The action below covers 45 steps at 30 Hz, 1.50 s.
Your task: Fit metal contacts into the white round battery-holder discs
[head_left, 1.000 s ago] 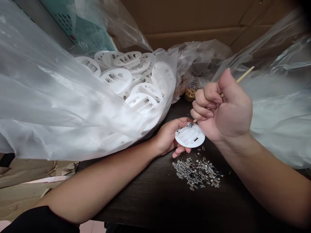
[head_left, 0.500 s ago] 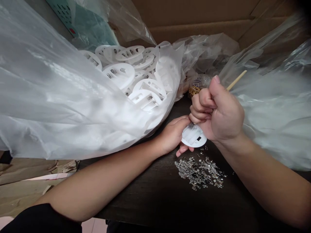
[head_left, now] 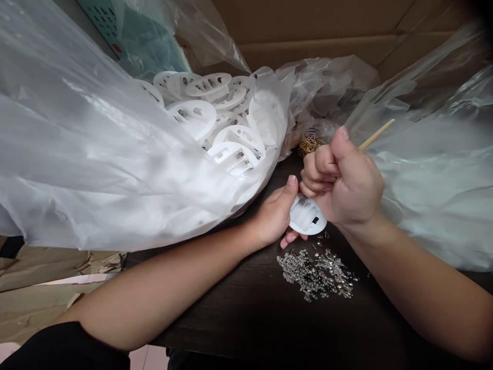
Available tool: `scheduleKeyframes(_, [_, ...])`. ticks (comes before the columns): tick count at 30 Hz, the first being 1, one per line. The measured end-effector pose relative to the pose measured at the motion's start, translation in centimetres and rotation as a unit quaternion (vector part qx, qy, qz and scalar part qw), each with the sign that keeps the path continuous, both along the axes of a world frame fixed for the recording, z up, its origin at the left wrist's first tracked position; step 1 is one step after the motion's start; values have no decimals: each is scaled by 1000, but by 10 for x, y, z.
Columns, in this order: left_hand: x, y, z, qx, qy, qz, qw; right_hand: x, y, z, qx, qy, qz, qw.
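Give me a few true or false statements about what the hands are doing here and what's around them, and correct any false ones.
The left hand holds a round white plastic disc. True.

The right hand grips a metal screwdriver. False: the right hand grips a thin wooden stick.

Small metal pieces lie in a loose pile on a dark table. True.

The other discs sit in a cardboard tray. False: the other white discs lie in a translucent plastic bag.
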<state>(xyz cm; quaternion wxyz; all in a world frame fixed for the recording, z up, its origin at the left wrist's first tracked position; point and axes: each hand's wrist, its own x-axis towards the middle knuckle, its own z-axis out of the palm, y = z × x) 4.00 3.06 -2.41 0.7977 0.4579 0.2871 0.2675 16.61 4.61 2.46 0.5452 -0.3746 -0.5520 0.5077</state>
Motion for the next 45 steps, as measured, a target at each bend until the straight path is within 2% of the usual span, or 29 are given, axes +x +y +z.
scheduleKeyframes(3, [1,-1,-6,15,-7,5,1000,-1,-1,-2,6,-2,-10,1000])
scheduleKeyframes(6, [2,-2,-5,18,-9,7,1000,-1,-3,-2,5,11,-11,1000])
scheduleKeyframes(14, [-1,-2,-1,13,17,-3,1000,-4,-5,1,-72,98,-5,993])
scheduleKeyframes(17, [-5,3,1,-30,4,-32,999,1,-5,14,-104,132,18,986])
scheduleKeyframes(20, [-9,10,7,-108,-56,-121,985,12,-8,36,-106,126,17,986])
scheduleKeyframes(23, [-12,12,15,-139,-96,-171,971,27,-15,56,-103,58,19,993])
scheduleKeyframes(25, [-13,12,19,-133,-97,-167,972,38,-22,65,-93,-53,33,994])
scheduleKeyframes(27, [-14,11,21,-122,-89,-158,976,48,-28,70,-66,-203,79,974])
scheduleKeyframes(29, [-14,11,21,-112,-84,-161,977,55,-32,73,-27,-329,149,932])
scheduleKeyframes(31, [-14,11,19,-97,-77,-162,979,59,-35,72,30,-420,185,888])
scheduleKeyframes(34, [-12,9,16,-54,-42,-134,989,58,-37,64,97,-518,170,833])
scheduleKeyframes(37, [-10,3,14,43,14,-60,997,51,-37,52,118,-573,142,799])
scheduleKeyframes(41, [-10,-4,14,211,75,36,974,39,-36,41,121,-631,101,760])
scheduleKeyframes(45, [-11,-4,13,277,106,72,952,32,-35,38,116,-675,71,725])
